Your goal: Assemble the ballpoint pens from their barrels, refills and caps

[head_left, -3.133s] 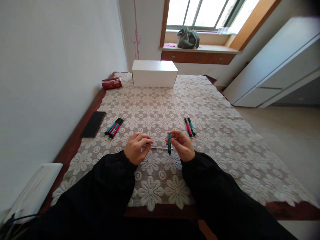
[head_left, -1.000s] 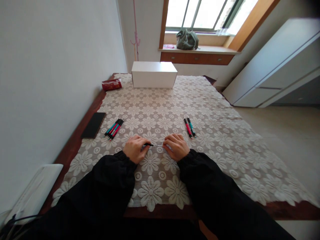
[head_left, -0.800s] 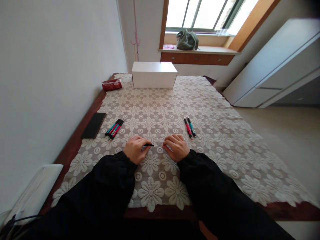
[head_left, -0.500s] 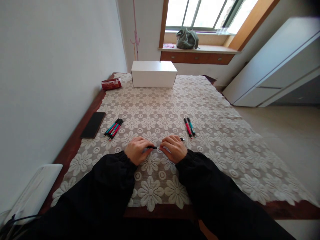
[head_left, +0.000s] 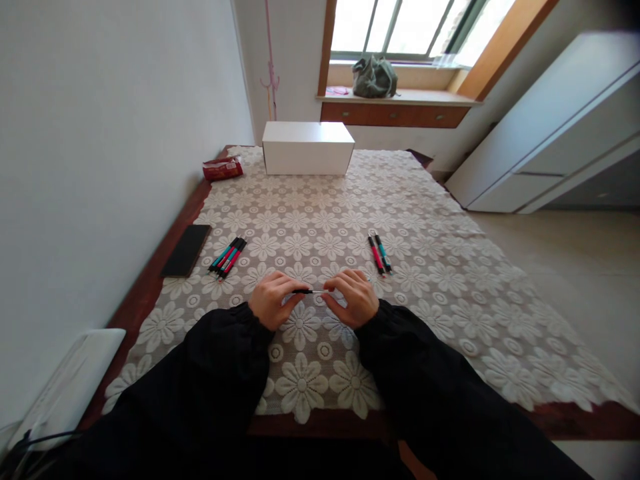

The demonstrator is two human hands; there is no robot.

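Low over the near part of the table, my left hand (head_left: 270,300) pinches a black pen part (head_left: 303,291) between thumb and fingers. A thin, pale pen refill (head_left: 319,292) sticks out of its right end. The thumb and fingertips of my right hand (head_left: 354,299) close on the refill's far end; the fingertips hide the exact hold. Just beyond the right knuckles shows a small silvery bit (head_left: 369,279), mostly covered by the hand. Right of that lie a red-and-black pen (head_left: 375,255) and a teal-and-black pen (head_left: 383,253). Several red and teal pens (head_left: 228,258) lie together to the left.
A lace tablecloth (head_left: 325,220) covers the table. A black flat slab (head_left: 187,251) lies at the left edge, with a red packet (head_left: 223,169) farther back. A white box (head_left: 307,157) stands at the far end. The wall (head_left: 125,133) runs along the left side.
My right hand has shifted slightly to the right, and more of the pale refill shows between the hands. The left hand has hardly moved.
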